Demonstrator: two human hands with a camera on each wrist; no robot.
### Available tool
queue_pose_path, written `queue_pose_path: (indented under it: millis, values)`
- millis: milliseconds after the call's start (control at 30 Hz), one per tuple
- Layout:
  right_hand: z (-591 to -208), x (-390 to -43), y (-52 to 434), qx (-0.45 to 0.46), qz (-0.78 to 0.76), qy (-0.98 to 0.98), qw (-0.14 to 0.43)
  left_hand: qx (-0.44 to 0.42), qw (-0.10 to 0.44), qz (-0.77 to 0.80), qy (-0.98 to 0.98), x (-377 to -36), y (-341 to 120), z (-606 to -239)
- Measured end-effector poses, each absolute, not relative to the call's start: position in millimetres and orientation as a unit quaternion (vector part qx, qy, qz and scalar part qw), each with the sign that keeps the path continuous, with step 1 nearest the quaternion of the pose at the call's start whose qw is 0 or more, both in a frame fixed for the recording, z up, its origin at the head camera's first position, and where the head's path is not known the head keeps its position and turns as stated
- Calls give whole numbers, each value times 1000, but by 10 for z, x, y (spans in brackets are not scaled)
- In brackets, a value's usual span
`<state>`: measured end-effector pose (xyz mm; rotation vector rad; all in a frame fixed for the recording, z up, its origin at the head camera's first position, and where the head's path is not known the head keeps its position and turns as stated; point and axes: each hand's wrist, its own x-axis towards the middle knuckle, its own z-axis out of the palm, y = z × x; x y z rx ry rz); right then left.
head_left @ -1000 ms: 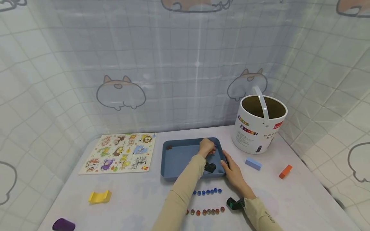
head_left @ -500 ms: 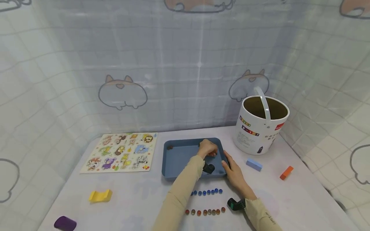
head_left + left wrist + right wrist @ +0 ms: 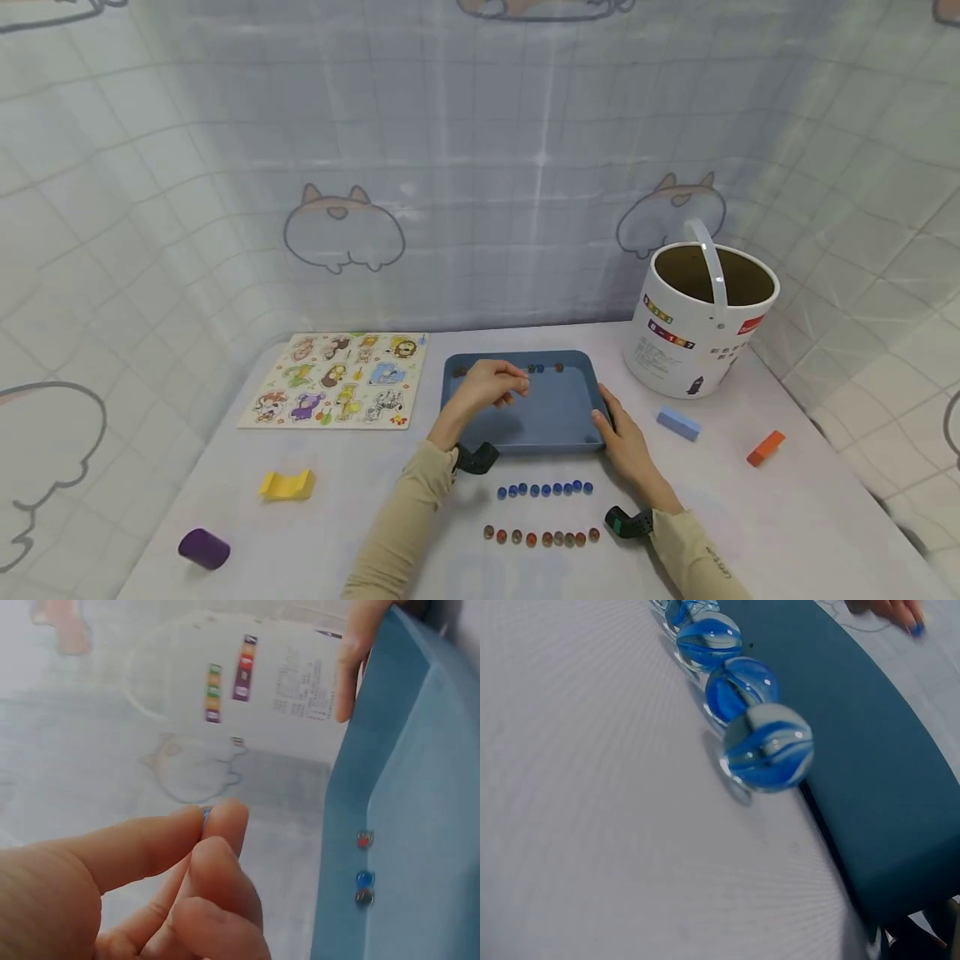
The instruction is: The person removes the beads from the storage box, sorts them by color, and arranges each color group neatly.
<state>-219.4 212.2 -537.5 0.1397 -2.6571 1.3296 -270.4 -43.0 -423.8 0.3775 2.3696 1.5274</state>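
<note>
My left hand (image 3: 491,385) hangs over the left part of a blue tray (image 3: 532,423). Between thumb and forefinger it pinches a small blue glass marble (image 3: 206,814), mostly hidden by the fingertips. My right hand (image 3: 628,440) grips the tray's right side, thumb at the rim and fingers along the outer wall. Inside the tray, by its far wall, lie a red-brown marble (image 3: 558,367), a blue marble (image 3: 365,879) and a dark marble (image 3: 364,897). Brownish marbles (image 3: 461,372) sit in the far left corner, partly behind the left hand.
In front of the tray lie a row of blue marbles (image 3: 557,489) and a row of red-brown marbles (image 3: 531,540). Around stand an animal puzzle board (image 3: 337,383), yellow block (image 3: 288,487), purple cylinder (image 3: 204,548), white bucket (image 3: 686,342), blue block (image 3: 678,423) and orange block (image 3: 765,448).
My left hand has risen from the tray's far right part and moved left, pinching a blue marble. Marbles along the far wall now show. The right hand stays on the tray.
</note>
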Motion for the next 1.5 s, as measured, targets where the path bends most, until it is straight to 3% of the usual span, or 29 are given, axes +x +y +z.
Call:
queue_pose_path:
  millis: [400, 700, 1133, 1367, 1500]
  values:
    - [-5324, -2195, 2226, 53, 442, -890, 103, 171, 196, 494, 830, -2048, -983, -4691]
    - [-5355, -2188, 2188, 57, 445, -889, 93, 157, 174, 437, 868, -1871, -969, -4870]
    - [-5368, -2183, 2118, 57, 445, -889, 92, 133, 195, 401, 885, -1754, -972, -4842]
    - [-5351, -2177, 2123, 63, 451, -886, 88, 162, 138, 339, 917, -1807, -1027, -4601]
    - [-5344, -2173, 2132, 63, 455, -884, 87, 190, 143, 387, 891, -2028, -920, -4383]
